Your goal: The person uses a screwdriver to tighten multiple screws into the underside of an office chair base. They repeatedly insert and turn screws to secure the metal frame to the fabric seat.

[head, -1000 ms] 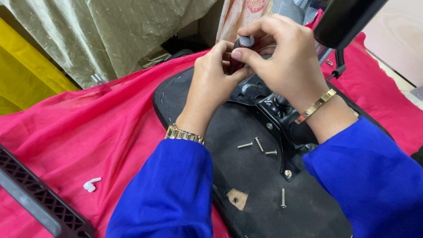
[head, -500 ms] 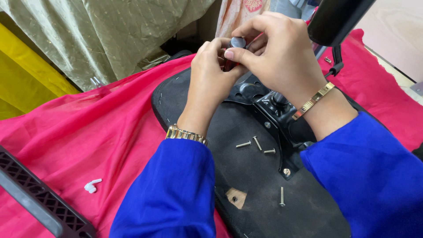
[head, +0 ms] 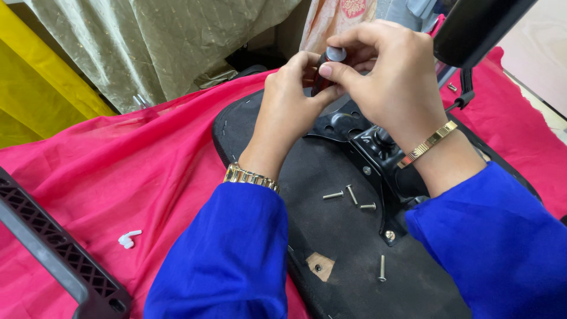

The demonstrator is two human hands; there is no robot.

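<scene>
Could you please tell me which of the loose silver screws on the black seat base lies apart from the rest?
The screw nearest the camera, pointing roughly up and down beside the tan patch. The other three screws lie clustered together closer to the hands, beside the black metal bracket.

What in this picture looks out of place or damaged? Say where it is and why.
Four loose screws lie scattered on the upturned black seat base, not in any hole. Near its front edge a patch of torn covering bares brown board around a hole. A small white plastic piece lies alone on the pink cloth.
</scene>
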